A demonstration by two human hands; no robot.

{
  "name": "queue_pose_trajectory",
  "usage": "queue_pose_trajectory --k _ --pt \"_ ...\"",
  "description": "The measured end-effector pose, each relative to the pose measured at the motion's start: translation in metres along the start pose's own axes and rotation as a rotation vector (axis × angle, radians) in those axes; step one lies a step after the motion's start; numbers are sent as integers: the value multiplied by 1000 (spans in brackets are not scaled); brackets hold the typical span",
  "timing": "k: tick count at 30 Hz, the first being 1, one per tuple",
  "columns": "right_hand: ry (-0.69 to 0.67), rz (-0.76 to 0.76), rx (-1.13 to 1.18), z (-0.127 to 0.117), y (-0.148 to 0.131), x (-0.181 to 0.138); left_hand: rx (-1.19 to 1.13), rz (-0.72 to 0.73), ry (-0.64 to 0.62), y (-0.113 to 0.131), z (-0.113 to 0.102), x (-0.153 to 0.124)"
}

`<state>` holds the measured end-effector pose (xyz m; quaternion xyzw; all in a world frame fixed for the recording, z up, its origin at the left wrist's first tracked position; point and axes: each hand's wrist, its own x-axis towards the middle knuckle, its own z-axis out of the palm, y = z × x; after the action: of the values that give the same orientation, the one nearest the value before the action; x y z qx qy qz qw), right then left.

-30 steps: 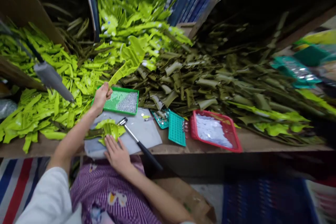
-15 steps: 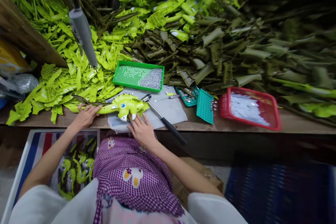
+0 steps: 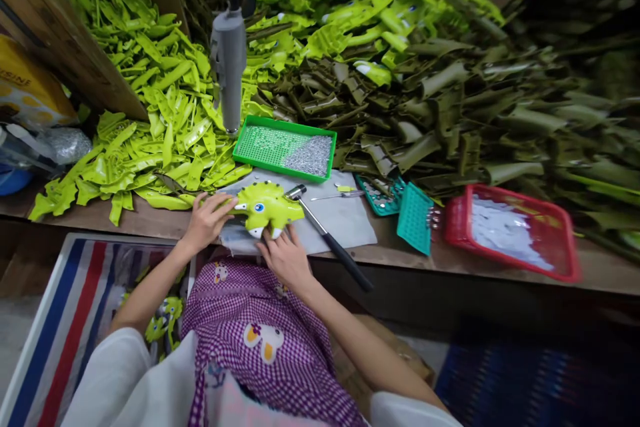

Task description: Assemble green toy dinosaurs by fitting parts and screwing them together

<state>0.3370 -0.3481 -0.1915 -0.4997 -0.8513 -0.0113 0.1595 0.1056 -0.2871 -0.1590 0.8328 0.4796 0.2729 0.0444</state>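
A lime-green plastic toy dinosaur head [image 3: 267, 205] with a blue eye and white horn tips lies on a pale grey cloth [image 3: 357, 230] at the bench edge. My left hand [image 3: 207, 221] has its fingers closed at the head's left, snout end. From the front, my right hand [image 3: 289, 257] grips the lower edge by the white-tipped part; its fingertips are partly hidden. Just right of the head rests a hammer [image 3: 330, 240], its black handle sticking out past the bench edge. A grey electric screwdriver [image 3: 230, 70] hangs above and behind the head.
Behind the cloth sits a green tray [image 3: 260, 147] of small screws. To the right are teal trays [image 3: 416, 217] with metal parts and a red basket [image 3: 523, 230] of white pieces. Green parts [image 3: 170, 113] and dark olive parts [image 3: 450, 107] pile up behind. A striped box [image 3: 65, 320] with toys stands lower left.
My left hand has moved right, from the long green piece to the snout end of the dinosaur head. My right hand stays at its lower edge. The view has shifted left.
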Motion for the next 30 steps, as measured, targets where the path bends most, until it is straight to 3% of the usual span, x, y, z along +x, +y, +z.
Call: queue_pose_trajectory --k 7,19,25,30 --pt "32 -59 -42 6 6 -3 -37 11 -34 7 3 4" --pt "40 -66 -78 2 6 -2 -3 88 109 7 7 -5" --pt "24 -51 -79 2 6 -1 -24 60 107 17 -1 -7" --pt "4 -45 -50 4 6 -1 -85 -24 86 13 8 -7"
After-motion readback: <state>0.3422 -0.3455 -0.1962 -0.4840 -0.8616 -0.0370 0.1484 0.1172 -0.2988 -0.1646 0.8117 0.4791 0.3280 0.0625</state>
